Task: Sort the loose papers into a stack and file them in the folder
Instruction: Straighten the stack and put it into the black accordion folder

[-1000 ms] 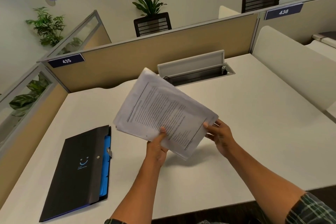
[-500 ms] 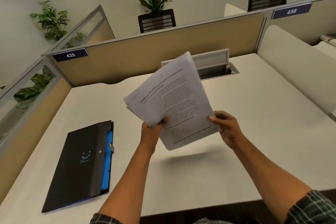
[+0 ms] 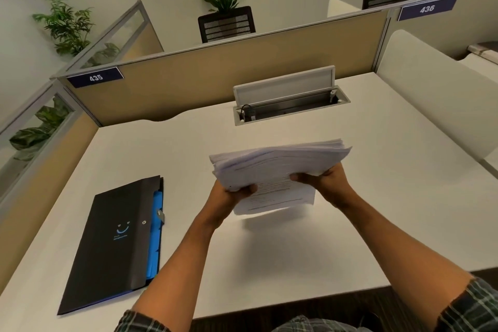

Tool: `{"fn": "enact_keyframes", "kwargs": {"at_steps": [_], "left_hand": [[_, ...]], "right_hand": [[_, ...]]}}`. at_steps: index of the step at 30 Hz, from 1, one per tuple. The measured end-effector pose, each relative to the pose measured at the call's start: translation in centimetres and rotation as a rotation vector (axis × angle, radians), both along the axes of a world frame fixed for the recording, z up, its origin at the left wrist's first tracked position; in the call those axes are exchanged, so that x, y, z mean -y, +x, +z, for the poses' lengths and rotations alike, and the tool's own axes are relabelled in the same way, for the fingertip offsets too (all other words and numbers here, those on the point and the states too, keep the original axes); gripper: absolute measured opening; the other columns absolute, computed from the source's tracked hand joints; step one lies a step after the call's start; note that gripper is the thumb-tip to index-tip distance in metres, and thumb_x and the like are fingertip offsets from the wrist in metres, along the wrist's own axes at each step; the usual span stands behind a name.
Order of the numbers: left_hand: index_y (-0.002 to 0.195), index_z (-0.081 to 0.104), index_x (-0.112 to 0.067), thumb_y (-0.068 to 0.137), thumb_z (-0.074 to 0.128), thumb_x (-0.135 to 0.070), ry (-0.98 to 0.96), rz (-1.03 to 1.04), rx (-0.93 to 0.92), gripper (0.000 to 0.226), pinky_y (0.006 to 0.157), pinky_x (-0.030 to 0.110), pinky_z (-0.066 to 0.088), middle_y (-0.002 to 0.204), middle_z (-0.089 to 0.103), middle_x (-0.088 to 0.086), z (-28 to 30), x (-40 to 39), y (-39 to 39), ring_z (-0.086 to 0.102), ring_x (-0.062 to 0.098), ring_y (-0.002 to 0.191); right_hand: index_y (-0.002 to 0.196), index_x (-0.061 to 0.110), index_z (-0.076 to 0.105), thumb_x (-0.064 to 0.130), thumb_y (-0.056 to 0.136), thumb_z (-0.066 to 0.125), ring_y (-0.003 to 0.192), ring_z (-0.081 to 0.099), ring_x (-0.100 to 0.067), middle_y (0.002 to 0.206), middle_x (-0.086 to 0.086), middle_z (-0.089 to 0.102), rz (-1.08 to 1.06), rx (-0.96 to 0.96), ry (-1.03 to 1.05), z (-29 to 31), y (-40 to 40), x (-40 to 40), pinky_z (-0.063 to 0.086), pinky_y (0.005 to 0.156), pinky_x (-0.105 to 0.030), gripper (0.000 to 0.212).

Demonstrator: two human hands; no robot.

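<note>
Left hand (image 3: 234, 194) and right hand (image 3: 324, 179) gripping paper stack (image 3: 277, 164) between them, above desk (image 3: 350, 224)

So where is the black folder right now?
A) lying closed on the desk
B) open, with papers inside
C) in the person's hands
A: the black folder lies closed on the desk, while both hands grip the paper stack above the desk.

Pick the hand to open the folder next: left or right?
Left. The folder lies on the left hand's side of the desk; the right hand can hold the papers.
</note>
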State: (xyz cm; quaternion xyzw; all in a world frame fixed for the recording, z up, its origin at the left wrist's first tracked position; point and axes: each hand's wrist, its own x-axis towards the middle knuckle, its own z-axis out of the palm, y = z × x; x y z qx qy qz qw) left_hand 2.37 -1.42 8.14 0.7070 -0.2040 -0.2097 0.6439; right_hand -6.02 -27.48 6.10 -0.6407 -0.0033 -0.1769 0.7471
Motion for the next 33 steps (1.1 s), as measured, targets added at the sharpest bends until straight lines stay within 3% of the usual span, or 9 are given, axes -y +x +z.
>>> {"fn": "enact_keyframes", "kwargs": {"at_steps": [5,8,14,17,21,23,26,29,33], "left_hand": [[0.112,0.074,-0.037,0.079,0.087,-0.022,0.128,0.007,-0.077,0.039,0.083,0.020,0.056,0.112,0.076,-0.005,-2.8,-1.1,-0.1,0.070,0.009,0.105],[0.092,0.081,-0.038,0.081,0.085,-0.023,0.206,0.098,-0.192,0.019,0.075,0.010,0.053,0.099,0.079,-0.012,-2.8,-1.0,0.0,0.072,0.001,0.100],[0.088,0.085,-0.031,0.090,0.066,0.006,0.166,0.000,-0.121,0.041,0.077,0.024,0.058,0.097,0.080,-0.004,-2.2,-0.8,-0.1,0.076,0.013,0.093],[0.074,0.072,-0.009,0.090,0.062,0.010,0.198,0.070,-0.157,0.027,0.063,0.026,0.046,0.075,0.065,0.010,-2.5,0.0,0.5,0.056,0.024,0.068],[0.056,0.052,-0.010,0.102,0.046,0.008,0.302,0.279,-0.310,0.050,0.038,0.013,0.041,0.044,0.052,-0.002,-5.8,-2.0,-0.4,0.048,0.007,0.037],[0.079,0.055,-0.008,0.104,0.044,0.006,0.189,0.404,-0.449,0.031,0.046,0.010,0.047,0.068,0.059,0.004,-7.3,-3.0,-1.1,0.056,0.008,0.058],[0.110,0.063,-0.006,0.103,0.057,-0.006,-0.057,0.372,-0.446,0.009,0.081,0.022,0.054,0.102,0.068,0.009,-5.9,0.0,-1.3,0.063,0.017,0.090],[0.122,0.067,-0.016,0.092,0.072,-0.018,-0.357,0.432,-0.591,0.030,0.086,0.041,0.061,0.118,0.076,0.007,-5.0,2.5,-1.7,0.073,0.023,0.106],[0.130,0.065,-0.010,0.098,0.062,-0.025,-0.516,0.420,-0.785,0.035,0.102,0.055,0.052,0.126,0.072,0.015,-5.6,3.7,-2.6,0.070,0.031,0.113]], "right_hand": [[0.096,0.036,0.080,0.001,0.066,0.093,0.095,0.075,-0.017,0.101,0.002,0.079,0.016,-0.177,-0.070,-2.6,-0.4,-0.4,0.060,0.073,-0.025,0.048],[0.090,0.026,0.081,0.003,0.079,0.084,0.095,0.074,-0.022,0.093,0.000,0.079,0.045,-0.295,-0.130,-3.1,0.2,-0.3,0.057,0.073,-0.020,0.025],[0.093,0.004,0.079,-0.013,0.084,0.068,0.087,0.076,-0.025,0.093,-0.011,0.079,0.098,-0.235,-0.253,-3.6,0.5,0.7,0.060,0.073,-0.032,0.021],[0.091,0.011,0.080,-0.007,0.086,0.059,0.089,0.076,-0.024,0.095,-0.009,0.079,0.053,-0.278,-0.179,-3.2,1.1,0.5,0.059,0.073,-0.027,0.028],[0.088,0.021,0.080,0.014,0.070,0.074,0.085,0.075,-0.015,0.094,-0.002,0.079,-0.078,-0.313,-0.137,-3.4,1.8,1.0,0.056,0.067,-0.018,0.020],[0.094,0.021,0.078,0.007,0.072,0.077,0.081,0.074,-0.019,0.096,-0.009,0.079,-0.122,-0.390,-0.051,-4.2,1.4,1.7,0.056,0.063,-0.021,0.026],[0.099,0.016,0.077,0.028,0.053,0.089,0.079,0.073,-0.021,0.094,-0.010,0.079,-0.121,-0.467,0.081,-5.2,0.4,1.9,0.057,0.064,-0.027,0.049],[0.103,0.012,0.076,0.026,0.048,0.096,0.085,0.071,-0.023,0.095,-0.005,0.076,-0.161,-0.394,0.307,-4.9,0.3,0.7,0.058,0.069,-0.034,0.061],[0.123,0.004,0.067,0.006,0.061,0.088,0.099,0.073,-0.033,0.112,-0.015,0.075,-0.175,-0.239,0.614,-3.2,1.3,-1.9,0.061,0.085,-0.048,0.065]]}}
